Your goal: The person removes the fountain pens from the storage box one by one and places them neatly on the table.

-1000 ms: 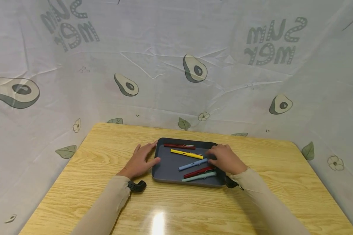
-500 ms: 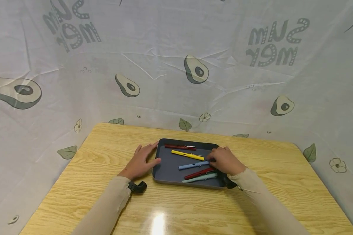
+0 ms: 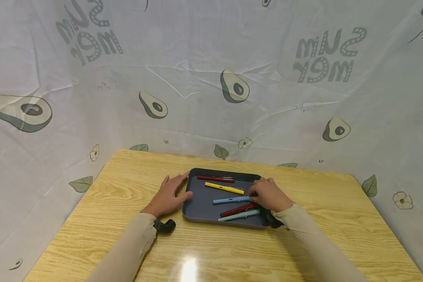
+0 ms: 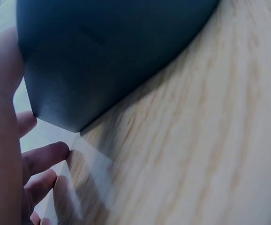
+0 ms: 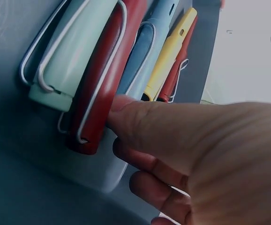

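Observation:
A dark grey tray point(image 3: 199, 205) holds several pens lying roughly crosswise. My right hand point(image 3: 269, 194) reaches over the tray's right side, thumb and fingers pinching the clip end of a light blue pen point(image 3: 230, 200). In the right wrist view the thumb presses on this blue pen point(image 5: 160, 23), right beside a red pen point(image 5: 108, 70). A yellow pen point(image 3: 224, 188) and a dark red pen point(image 3: 215, 178) lie behind it; a mint green pen point(image 3: 238, 216) lies in front. My left hand point(image 3: 167, 197) is spread along the tray's left edge, thumb over the rim and fingers outside.
The tray rests on a wood-grain table point(image 3: 211, 250). A pale curtain point(image 3: 190, 129) printed with avocados and leaves hangs behind the table and along its sides. Dark camera straps point(image 3: 165, 226) sit at the wrists.
My right hand's fingers have come down and taken hold of the blue pen's clip end. The blue pen has swung to lie more level across the tray. My left hand stays put.

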The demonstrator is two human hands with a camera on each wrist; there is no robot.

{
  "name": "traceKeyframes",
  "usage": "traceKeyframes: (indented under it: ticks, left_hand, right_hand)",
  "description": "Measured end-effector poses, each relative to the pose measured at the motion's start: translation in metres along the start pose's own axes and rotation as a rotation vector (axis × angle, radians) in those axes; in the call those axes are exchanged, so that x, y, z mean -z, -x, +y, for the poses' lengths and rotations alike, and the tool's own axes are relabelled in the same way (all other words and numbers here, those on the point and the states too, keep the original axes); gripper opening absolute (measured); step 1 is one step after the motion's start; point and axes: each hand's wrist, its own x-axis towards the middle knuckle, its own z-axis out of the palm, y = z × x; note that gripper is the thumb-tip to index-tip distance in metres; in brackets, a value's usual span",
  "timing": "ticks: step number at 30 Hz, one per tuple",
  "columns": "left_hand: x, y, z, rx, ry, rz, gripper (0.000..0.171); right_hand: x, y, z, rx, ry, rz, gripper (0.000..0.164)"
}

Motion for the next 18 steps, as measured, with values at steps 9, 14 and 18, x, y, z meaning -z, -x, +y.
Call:
traceKeyframes:
  ticks: [9, 14, 18]
  left_hand:
    - [0.0001, 0.0010, -0.0022, -0.008, 0.002, 0.019, 0.079]
    - [-0.0006, 0.0012, -0.0020, -0.004, 0.002, 0.013, 0.079]
    - [-0.0013, 0.0005, -0.0006, 0.000, 0.003, 0.013, 0.079]
  right_hand:
    - [-0.0037, -0.0010, 0.0041, 0.005, -0.092, 0.001, 0.008]
    - [-0.0041, 0.0018, 0.0070, -0.014, -0.163, -0.004, 0.007]
    - [-0.0026, 0.0053, 0.0091, -0.013, -0.199, 0.025, 0.007]
